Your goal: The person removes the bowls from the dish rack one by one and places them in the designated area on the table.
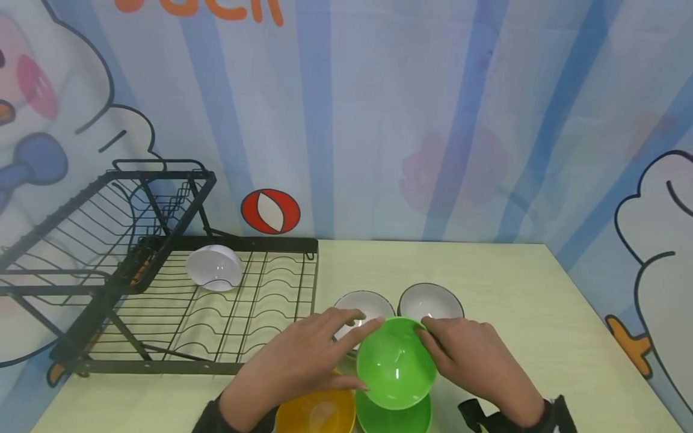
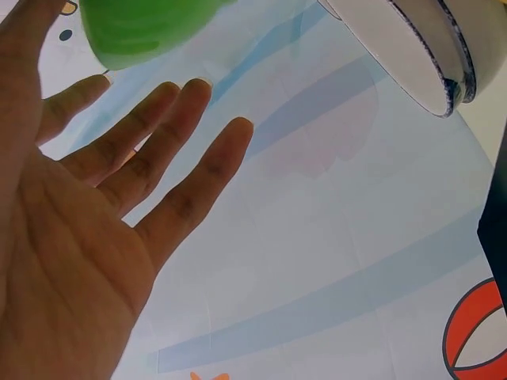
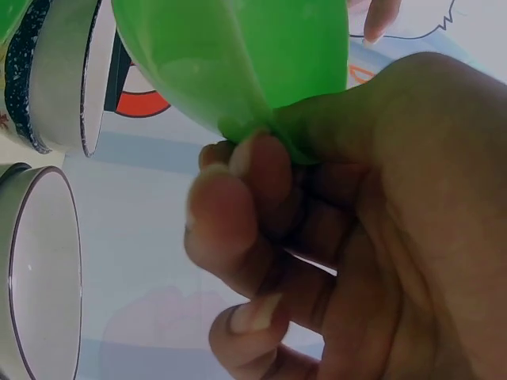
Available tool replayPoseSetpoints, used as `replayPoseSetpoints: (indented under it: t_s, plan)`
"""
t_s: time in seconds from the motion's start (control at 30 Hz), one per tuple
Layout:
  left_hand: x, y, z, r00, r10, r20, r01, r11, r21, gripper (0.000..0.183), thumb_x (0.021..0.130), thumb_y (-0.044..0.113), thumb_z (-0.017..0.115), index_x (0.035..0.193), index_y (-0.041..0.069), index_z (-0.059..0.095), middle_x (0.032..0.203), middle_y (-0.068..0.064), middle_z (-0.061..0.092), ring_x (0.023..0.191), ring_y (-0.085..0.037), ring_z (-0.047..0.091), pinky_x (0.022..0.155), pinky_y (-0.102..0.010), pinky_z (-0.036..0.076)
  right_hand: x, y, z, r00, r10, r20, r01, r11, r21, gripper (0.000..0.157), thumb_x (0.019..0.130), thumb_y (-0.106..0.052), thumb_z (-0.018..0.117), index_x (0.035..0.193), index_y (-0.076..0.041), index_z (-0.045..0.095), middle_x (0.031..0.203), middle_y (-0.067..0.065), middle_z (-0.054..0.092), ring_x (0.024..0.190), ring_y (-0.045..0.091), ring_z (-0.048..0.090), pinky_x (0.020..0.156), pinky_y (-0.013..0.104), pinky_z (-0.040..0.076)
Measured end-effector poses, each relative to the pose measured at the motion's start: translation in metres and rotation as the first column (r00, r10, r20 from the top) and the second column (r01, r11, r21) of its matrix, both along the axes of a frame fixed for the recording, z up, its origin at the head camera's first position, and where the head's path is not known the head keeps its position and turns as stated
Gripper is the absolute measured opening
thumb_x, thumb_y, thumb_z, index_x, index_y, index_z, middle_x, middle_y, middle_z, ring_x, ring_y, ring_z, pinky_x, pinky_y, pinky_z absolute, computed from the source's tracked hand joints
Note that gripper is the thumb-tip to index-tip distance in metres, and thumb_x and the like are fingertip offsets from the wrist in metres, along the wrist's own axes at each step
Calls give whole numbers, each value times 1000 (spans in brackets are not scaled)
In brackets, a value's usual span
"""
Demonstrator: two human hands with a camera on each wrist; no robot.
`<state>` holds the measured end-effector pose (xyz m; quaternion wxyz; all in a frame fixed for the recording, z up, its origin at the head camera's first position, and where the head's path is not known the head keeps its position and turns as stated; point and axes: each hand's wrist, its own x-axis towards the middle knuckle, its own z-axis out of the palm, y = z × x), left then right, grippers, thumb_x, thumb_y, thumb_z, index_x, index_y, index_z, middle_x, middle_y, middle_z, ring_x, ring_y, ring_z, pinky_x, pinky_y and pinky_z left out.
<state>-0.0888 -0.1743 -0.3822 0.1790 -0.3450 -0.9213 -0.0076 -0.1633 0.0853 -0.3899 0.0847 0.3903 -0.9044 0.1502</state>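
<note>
A bright green bowl [image 1: 397, 361] is held up and tilted over the front of the table, its inside facing me. My right hand [image 1: 476, 355] pinches its right rim between thumb and fingers, and the right wrist view shows that grip close up. To the left of the bowl is my left hand [image 1: 295, 358], fingers spread and fairly straight; in the left wrist view its palm holds nothing. Under the raised bowl sits a second green bowl [image 1: 397, 421], partly hidden. An orange-yellow bowl [image 1: 319, 412] stands beside that one, below my left hand.
Two white dark-rimmed bowls [image 1: 431, 300] stand side by side just beyond the hands. At the left is a black two-tier dish rack [image 1: 260, 243], with a white bowl [image 1: 213, 267] tilted on its lower tier. A printed cloth [image 1: 368, 120] hangs behind the table.
</note>
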Motion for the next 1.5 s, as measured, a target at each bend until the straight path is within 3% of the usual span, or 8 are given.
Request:
replayPoseSetpoints:
  t_s: [0.23, 0.4, 0.57, 0.67, 0.9, 1.2, 1.5]
  plan:
    - [-1, -2, 2, 1000, 5, 24, -6, 1000, 12, 85, 80, 66, 55, 147, 22, 29, 128, -7, 52, 114, -18, 48, 85, -37, 54, -3, 0, 0, 999, -5, 31, 4, 999, 46, 25, 94, -28, 54, 70, -26, 46, 52, -12, 35, 48, 5, 38, 42, 27, 33]
    - [-2, -3, 2, 1000, -6, 2, 6, 1000, 16, 81, 80, 64, 56, 145, 21, 34, 126, -5, 54, 111, -17, 50, 82, -35, 55, -5, 1, -1, 993, 14, 113, -25, 996, 91, 24, 96, -31, 50, 73, -27, 49, 52, -12, 37, 48, 5, 40, 44, 27, 36]
    - [-1, -4, 2, 1000, -10, -14, 10, 1000, 10, 67, 84, 54, 60, 139, 21, 43, 122, -2, 57, 109, -15, 51, 84, -33, 54, -8, 4, -3, 960, 94, 264, -126, 986, 107, 29, 99, -37, 42, 72, -29, 48, 54, -13, 39, 49, 4, 42, 48, 27, 38]
    - [-1, -5, 3, 1000, -7, -3, 7, 1000, -3, 57, 87, 50, 59, 136, 23, 48, 122, -1, 58, 110, -14, 51, 85, -32, 53, -10, 4, -5, 940, 140, 310, -180, 978, 102, 29, 100, -40, 39, 74, -29, 49, 56, -14, 42, 52, 3, 45, 51, 27, 40]
    - [1, -5, 5, 997, 15, 71, -13, 1000, -23, 47, 92, 45, 55, 134, 26, 49, 126, 1, 56, 112, -15, 50, 86, -36, 53, -13, 6, -9, 924, 154, 350, -204, 973, 109, 29, 100, -40, 39, 76, -29, 51, 58, -13, 44, 54, 3, 46, 53, 29, 40]
    - [1, -7, 4, 999, 15, 34, -14, 1000, -24, 42, 91, 40, 57, 130, 25, 52, 123, 2, 57, 108, -13, 51, 85, -32, 53, -14, 5, -15, 915, 158, 372, -212, 971, 110, 30, 99, -37, 44, 71, -27, 49, 55, -12, 37, 50, 4, 43, 50, 27, 39]
    - [1, -7, 8, 996, 41, 76, -38, 998, -48, 42, 92, 41, 55, 132, 26, 51, 126, 2, 56, 110, -14, 50, 87, -34, 53, -15, 4, -18, 913, 175, 369, -229, 968, 107, 28, 97, -38, 47, 72, -27, 52, 56, -12, 39, 50, 3, 43, 50, 26, 39]
